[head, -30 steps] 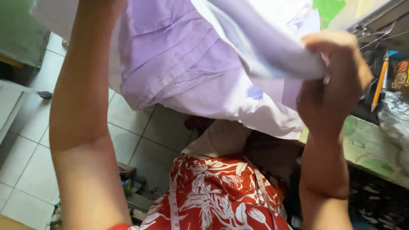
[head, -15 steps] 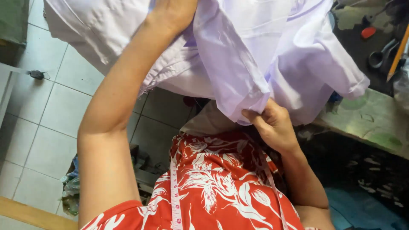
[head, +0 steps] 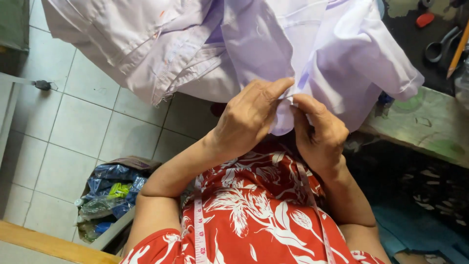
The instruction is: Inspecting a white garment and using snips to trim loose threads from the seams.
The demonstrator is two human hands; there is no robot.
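A pale lilac garment (head: 254, 44) hangs across the top of the head view, its folds and seams spread from left to right. My left hand (head: 251, 117) and my right hand (head: 317, 129) meet just below its middle. Both pinch the same lower edge of the cloth, thumbs and fingertips close together. A measuring tape (head: 199, 230) hangs down over my red floral dress (head: 254, 215).
A bin of crumpled plastic wrappers (head: 105, 195) stands on the grey tiled floor at the lower left. A worn green table edge (head: 430, 127) runs at the right, with scissors (head: 437, 46), a pencil (head: 458, 51) and a small red object (head: 424, 19) on its dark top.
My left arm has come down from high above the garment. Both hands now meet at the cloth's lower edge. The garment has dropped lower and spread wider.
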